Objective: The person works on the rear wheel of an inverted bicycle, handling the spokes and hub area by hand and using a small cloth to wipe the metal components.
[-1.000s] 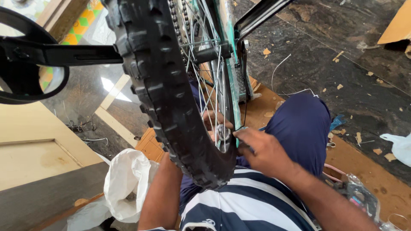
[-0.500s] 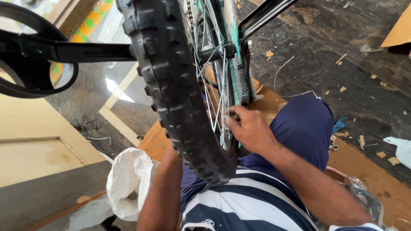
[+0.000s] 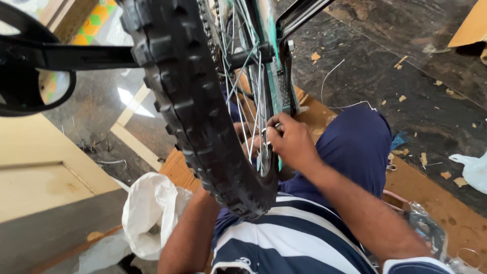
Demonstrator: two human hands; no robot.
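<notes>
Right hand [image 3: 291,142]: I see it pinched on the spokes [image 3: 253,101] (near the rim).
Left hand [image 3: 248,139]: behind the knobby tyre [image 3: 187,101], grip unclear.

The tyre [image 3: 193,111] was matt black rubber, rough with blocky knobs. Inside it the spokes [image 3: 248,101] were thin bright metal, shiny in the light, and the rim [image 3: 264,162] looked like smooth silvery metal. The frame [image 3: 271,61] had a glossy teal painted finish, scuffed in places. At the near left a white bag [image 3: 147,213] looked like thin crinkled plastic. The floor [image 3: 375,71] at the far right was dark polished stone, glossy but littered with paper-like scraps. The navy trousers [image 3: 355,147] and striped shirt [image 3: 294,238] were soft matt cloth. The right hand [image 3: 291,139] pinched the metal spokes.
</notes>
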